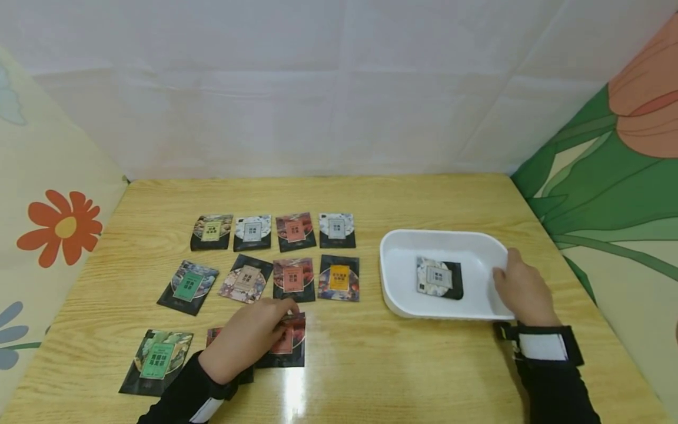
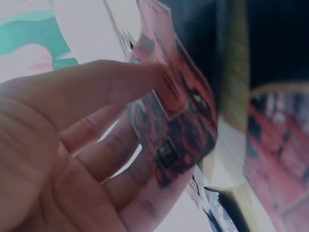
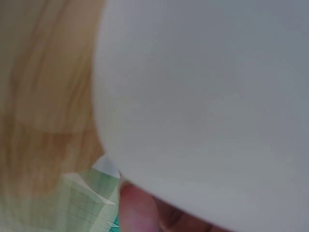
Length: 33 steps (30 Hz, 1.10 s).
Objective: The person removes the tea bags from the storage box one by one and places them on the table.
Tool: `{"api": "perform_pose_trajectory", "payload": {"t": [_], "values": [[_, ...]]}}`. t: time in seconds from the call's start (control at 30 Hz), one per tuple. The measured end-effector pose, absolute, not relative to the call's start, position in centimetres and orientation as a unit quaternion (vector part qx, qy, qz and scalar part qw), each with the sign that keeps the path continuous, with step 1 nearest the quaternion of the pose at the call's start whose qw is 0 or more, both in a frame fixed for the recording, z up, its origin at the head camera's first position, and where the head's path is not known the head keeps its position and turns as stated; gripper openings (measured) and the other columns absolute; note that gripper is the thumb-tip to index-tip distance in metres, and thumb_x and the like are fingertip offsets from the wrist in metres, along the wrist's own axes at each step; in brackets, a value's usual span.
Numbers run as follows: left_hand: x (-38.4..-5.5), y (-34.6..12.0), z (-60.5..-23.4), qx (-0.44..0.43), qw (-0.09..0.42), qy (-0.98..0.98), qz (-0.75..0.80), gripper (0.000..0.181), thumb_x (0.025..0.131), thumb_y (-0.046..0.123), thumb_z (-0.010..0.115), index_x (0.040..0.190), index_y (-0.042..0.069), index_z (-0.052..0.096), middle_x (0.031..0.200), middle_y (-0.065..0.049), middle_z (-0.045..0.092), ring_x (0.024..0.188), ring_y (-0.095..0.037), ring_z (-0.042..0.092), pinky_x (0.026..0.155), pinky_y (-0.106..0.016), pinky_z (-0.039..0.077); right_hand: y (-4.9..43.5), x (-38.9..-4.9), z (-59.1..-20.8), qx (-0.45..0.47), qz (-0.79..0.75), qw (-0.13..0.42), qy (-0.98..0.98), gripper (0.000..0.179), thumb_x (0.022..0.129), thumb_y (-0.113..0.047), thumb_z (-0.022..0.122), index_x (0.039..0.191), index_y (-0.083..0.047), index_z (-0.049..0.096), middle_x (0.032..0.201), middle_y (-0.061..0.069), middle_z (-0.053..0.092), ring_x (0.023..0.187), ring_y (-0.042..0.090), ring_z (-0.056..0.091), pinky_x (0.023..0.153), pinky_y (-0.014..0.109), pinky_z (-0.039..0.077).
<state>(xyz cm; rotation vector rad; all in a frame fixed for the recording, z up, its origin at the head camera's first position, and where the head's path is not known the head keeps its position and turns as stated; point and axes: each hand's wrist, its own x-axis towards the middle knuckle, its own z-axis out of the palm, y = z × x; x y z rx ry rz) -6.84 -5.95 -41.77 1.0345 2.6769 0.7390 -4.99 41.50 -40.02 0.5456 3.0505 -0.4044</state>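
My left hand is over the front row of tea packets, pinching a red-labelled tea packet near its upper edge. In the left wrist view the thumb presses the front of this packet, with the fingers behind it, and the packet bends. Partly hidden under the hand is another red tea packet. At the right, my right hand grips the end rim of a white plastic basin, thumb on the inner side. A single pale-labelled tea packet lies flat in the basin.
Two rows of tea packets lie farther back, including a yellow-labelled packet and a teal-labelled packet. A green-labelled packet is at the front left. Behind the wooden table hangs a white cloth.
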Motion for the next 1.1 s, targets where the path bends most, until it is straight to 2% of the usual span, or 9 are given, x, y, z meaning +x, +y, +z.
{"api": "perform_pose_trajectory", "payload": {"t": [0.3, 0.53, 0.67, 0.9, 1.1], "values": [[-5.9, -5.8, -41.5, 0.347, 0.014, 0.917, 0.197, 0.016, 0.085, 0.007, 0.069, 0.099, 0.015, 0.068, 0.081, 0.004, 0.06, 0.07, -0.009, 0.058, 0.054, -0.019, 0.037, 41.4, -5.0, -39.8, 0.177, -0.132, 0.009, 0.975, 0.054, 0.096, -0.012, 0.045, 0.135, 0.022, 0.027, 0.106, 0.046, 0.051, 0.09, 0.054, 0.059, 0.067, 0.054, 0.046], [-5.5, -5.7, -41.4, 0.343, -0.018, 0.928, 0.142, 0.023, 0.081, 0.012, 0.074, 0.103, 0.015, 0.068, 0.083, 0.004, 0.058, 0.072, -0.01, 0.055, 0.058, -0.02, 0.039, 41.4, -5.1, -39.7, 0.179, -0.132, 0.009, 0.975, 0.055, 0.096, -0.012, 0.045, 0.135, 0.022, 0.026, 0.108, 0.047, 0.05, 0.093, 0.055, 0.058, 0.07, 0.056, 0.046], [-5.5, -5.1, -41.0, 0.373, -0.048, 0.918, 0.125, 0.018, 0.082, 0.017, 0.074, 0.1, 0.015, 0.069, 0.085, 0.002, 0.06, 0.074, -0.012, 0.057, 0.062, -0.023, 0.044, 41.4, -5.2, -39.7, 0.173, -0.133, 0.005, 0.976, 0.055, 0.096, -0.012, 0.045, 0.135, 0.022, 0.027, 0.108, 0.047, 0.049, 0.093, 0.055, 0.057, 0.07, 0.056, 0.046], [-5.6, -0.9, -38.7, 0.453, -0.027, 0.882, 0.128, 0.025, 0.087, 0.028, 0.069, 0.108, 0.014, 0.069, 0.098, -0.001, 0.065, 0.089, -0.016, 0.062, 0.079, -0.029, 0.048, 41.5, -5.1, -39.8, 0.177, -0.135, 0.008, 0.975, 0.054, 0.096, -0.011, 0.045, 0.134, 0.022, 0.027, 0.107, 0.047, 0.05, 0.091, 0.054, 0.058, 0.068, 0.055, 0.046], [-5.2, 4.4, -37.1, 0.511, -0.061, 0.848, 0.127, 0.019, 0.091, 0.031, 0.064, 0.102, 0.017, 0.069, 0.096, 0.004, 0.063, 0.087, -0.009, 0.06, 0.076, -0.022, 0.046, 41.6, -4.8, -40.2, 0.173, -0.135, 0.006, 0.976, 0.053, 0.096, -0.011, 0.044, 0.133, 0.022, 0.028, 0.106, 0.047, 0.05, 0.089, 0.054, 0.059, 0.067, 0.054, 0.046]]}}
